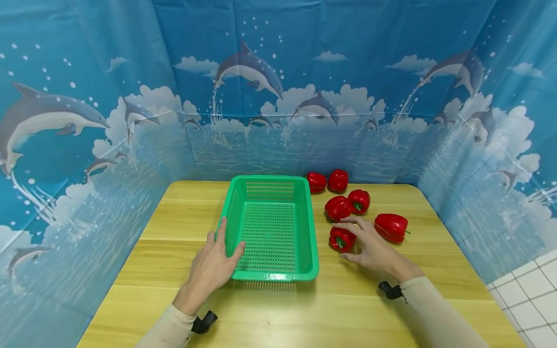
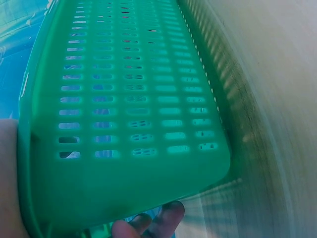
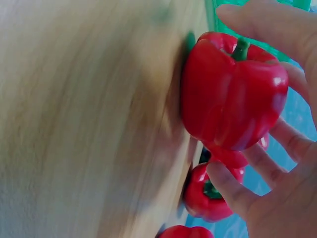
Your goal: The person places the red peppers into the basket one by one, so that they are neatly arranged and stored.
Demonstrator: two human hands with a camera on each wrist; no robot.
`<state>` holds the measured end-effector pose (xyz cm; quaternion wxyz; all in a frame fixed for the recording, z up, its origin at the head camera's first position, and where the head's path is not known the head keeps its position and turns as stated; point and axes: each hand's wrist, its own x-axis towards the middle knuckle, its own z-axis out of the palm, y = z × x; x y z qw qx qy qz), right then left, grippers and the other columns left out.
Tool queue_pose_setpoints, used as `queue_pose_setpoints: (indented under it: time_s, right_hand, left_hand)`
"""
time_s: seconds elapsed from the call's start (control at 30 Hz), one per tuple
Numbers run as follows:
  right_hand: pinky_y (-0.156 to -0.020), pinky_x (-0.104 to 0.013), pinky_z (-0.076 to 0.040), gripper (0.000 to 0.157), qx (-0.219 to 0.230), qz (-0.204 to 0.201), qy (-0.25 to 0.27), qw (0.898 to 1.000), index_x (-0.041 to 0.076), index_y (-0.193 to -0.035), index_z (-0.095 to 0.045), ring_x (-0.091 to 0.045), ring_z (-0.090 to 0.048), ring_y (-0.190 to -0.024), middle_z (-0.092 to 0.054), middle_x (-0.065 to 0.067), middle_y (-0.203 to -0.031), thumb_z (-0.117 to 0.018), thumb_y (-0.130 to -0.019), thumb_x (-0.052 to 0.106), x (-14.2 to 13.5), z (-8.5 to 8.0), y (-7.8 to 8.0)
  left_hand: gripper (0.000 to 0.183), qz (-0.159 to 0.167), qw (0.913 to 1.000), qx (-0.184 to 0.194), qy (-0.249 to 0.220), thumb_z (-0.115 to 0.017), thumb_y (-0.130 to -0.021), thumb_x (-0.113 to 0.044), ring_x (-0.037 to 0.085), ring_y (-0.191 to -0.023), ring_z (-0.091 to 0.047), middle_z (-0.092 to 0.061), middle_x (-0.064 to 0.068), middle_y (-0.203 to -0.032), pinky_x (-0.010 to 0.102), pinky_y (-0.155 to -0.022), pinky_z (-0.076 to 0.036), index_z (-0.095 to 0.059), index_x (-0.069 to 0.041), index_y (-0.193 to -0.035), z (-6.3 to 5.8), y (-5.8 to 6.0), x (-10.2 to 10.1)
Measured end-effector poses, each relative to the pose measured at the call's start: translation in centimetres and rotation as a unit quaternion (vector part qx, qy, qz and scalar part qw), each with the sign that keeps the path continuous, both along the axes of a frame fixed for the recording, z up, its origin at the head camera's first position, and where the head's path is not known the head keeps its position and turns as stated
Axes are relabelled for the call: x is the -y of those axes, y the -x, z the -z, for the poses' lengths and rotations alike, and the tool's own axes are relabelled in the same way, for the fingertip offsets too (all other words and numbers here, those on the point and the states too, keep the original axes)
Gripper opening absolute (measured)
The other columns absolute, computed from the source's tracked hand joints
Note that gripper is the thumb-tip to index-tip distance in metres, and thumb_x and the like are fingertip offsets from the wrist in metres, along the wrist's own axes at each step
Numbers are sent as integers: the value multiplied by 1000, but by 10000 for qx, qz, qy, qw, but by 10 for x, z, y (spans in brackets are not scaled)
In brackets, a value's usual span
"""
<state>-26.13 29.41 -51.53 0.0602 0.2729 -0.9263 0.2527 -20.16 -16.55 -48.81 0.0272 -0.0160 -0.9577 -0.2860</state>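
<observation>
Both hands come out of pale sleeves: the left hand [image 1: 212,263] grips the near left corner of the basket, its thumb over the rim and its fingers along the outside of the wall; the right hand [image 1: 370,244] is spread, its fingers and thumb parted and curved loosely around the nearest pepper without closing on it. Whether the fingertips touch its skin cannot be told.

Largest is the blue cloth [image 1: 278,104], printed with leaping dolphins, white clouds and rippled water, which hangs behind the worktop and along both sides. The worktop [image 1: 270,319] is pale, striped wood with rounded far corners. On it stands the green basket [image 1: 278,277], rectangular, with slotted walls and a perforated base, its long sides running away from the person. A patch of white tiles [image 1: 522,290] shows at the lower right.

Six red peppers lie to the right of the basket. The nearest pepper [image 1: 337,240] is within the right hand's reach, near the basket's right wall. A separate pepper [image 1: 391,227] lies on its side farther right, stem pointing right. Beyond are a middle pair [image 1: 337,208], side by side, and a far pair [image 1: 338,181] near the basket's far right corner.

Smallest are the green stems [image 3: 240,49].
</observation>
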Motion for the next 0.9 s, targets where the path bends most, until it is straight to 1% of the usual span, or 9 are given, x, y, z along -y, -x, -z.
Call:
queue_pose_setpoints:
  time_s: [0.17, 0.37, 0.5, 0.63, 0.8, 0.9]
  right_hand:
    - [-118, -78, -51, 87, 14, -78, -10, 10000, 19, -164, -66, -47, -51, -150, -58, -21, -166, -106, -87, 17, 0, 3, 5]
    - [-116, -74, -54, 90, 59, -117, -62, 9999, 21, -164, -66, -47, -53, -147, -59, -23, -165, -107, -85, 15, -1, 4, 10]
    - [-116, -74, -55, 90, 57, -215, -116, 9997, 19, -165, -65, -48, -55, -147, -59, -24, -165, -106, -85, 14, -1, 3, 11]
    - [-116, -73, -56, 89, -37, -294, -184, 9994, 18, -165, -65, -48, -58, -146, -60, -21, -163, -105, -86, 11, 0, 5, 12]
    - [-113, -72, -59, 87, -240, -317, -257, 9989, 15, -162, -67, -48, -62, -142, -62, -18, -160, -105, -85, 10, -1, 9, 15]
    - [-113, -72, -59, 85, -221, -269, -261, 9991, 16, -162, -67, -47, -62, -142, -62, -16, -160, -105, -86, 9, -1, 10, 17]
  left_hand:
    - [101, -35, 10000, -2, -22, -63, -117, -60, 23, -54, -52, -48, 43, -170, 31, -44, -42, -10, -14, -190, 0, -2, 1]
    - [101, -27, 10000, -45, 18, -62, -117, -62, 23, -56, -53, -50, 42, -169, 32, -45, -43, -11, -15, -190, 1, -1, 1]
    - [101, -42, 10000, -75, 32, -63, -116, -63, 22, -55, -51, -51, 42, -168, 32, -45, -43, -13, -16, -190, 2, -1, 1]
    - [100, -54, 10000, -75, 27, -62, -116, -62, 22, -54, -50, -53, 40, -166, 32, -46, -42, -12, -17, -190, 1, -2, 1]
    - [99, -54, 10000, -68, 6, -64, -117, -59, 21, -53, -48, -57, 38, -162, 32, -45, -41, -12, -17, -190, 0, -2, 0]
    - [99, -63, 9999, -96, 7, -64, -116, -59, 21, -52, -49, -57, 38, -161, 33, -45, -41, -13, -16, -190, 0, -2, 0]
